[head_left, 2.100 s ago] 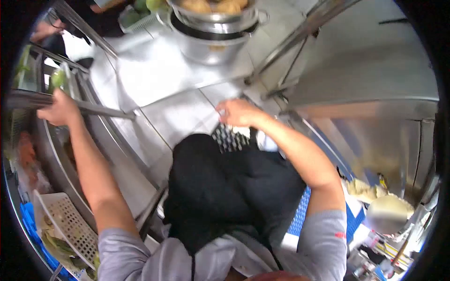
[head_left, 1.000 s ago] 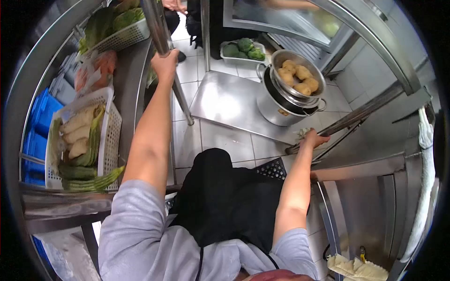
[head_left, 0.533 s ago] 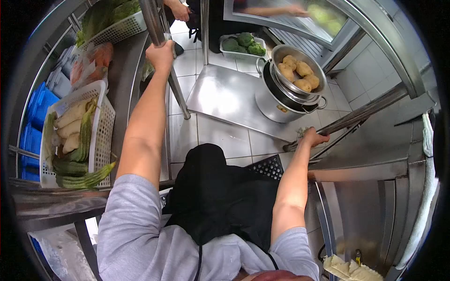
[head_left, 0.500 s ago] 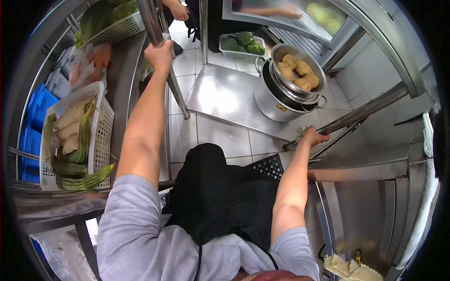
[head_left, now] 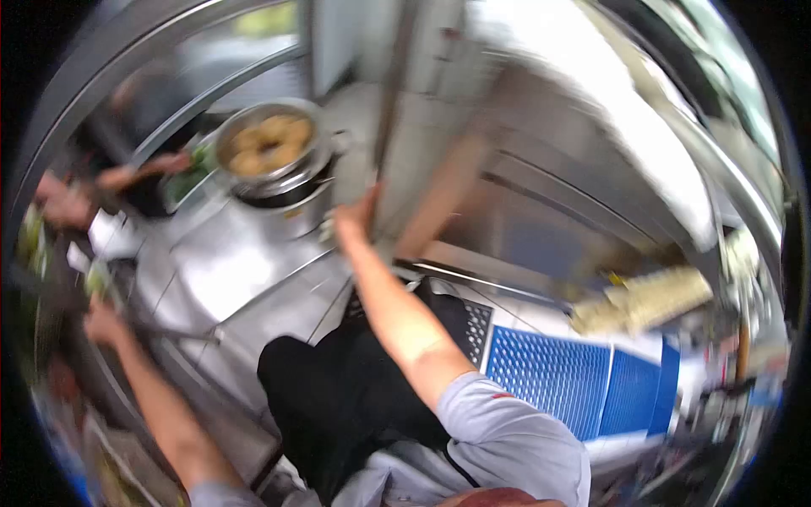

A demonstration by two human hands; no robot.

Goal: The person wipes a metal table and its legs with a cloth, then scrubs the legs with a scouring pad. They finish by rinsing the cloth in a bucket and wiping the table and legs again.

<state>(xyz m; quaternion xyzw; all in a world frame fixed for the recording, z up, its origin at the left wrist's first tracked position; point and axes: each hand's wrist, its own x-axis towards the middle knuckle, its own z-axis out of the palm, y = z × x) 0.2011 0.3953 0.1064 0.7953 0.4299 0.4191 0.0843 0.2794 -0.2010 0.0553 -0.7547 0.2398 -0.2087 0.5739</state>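
Observation:
My left hand (head_left: 103, 324), blurred, is closed round a steel post (head_left: 177, 335) at the lower left. A pale green thing (head_left: 100, 283) shows just beyond it. Ahead of me, my right hand (head_left: 359, 215) grips a steel table leg (head_left: 393, 110), and a small whitish bit (head_left: 328, 226) shows by the fingers. Left of that hand stands a big steel pot (head_left: 291, 211). On top of it rests a steel colander or bowl (head_left: 224, 139) with several peeled potatoes (head_left: 270, 142).
The pot stands on a low steel shelf (head_left: 228, 258). Another person's hand (head_left: 173, 162) is by greens (head_left: 200, 160) at the back left. A blue perforated mat (head_left: 549, 372) lies on the tiled floor at right, below a yellowish folded cloth (head_left: 646, 300). A steel cabinet (head_left: 541, 220) fills the right.
My view has swung to the right, so the pot and both hands now appear further left. The blue mat has come into view. The other person's arm now reaches to the greens.

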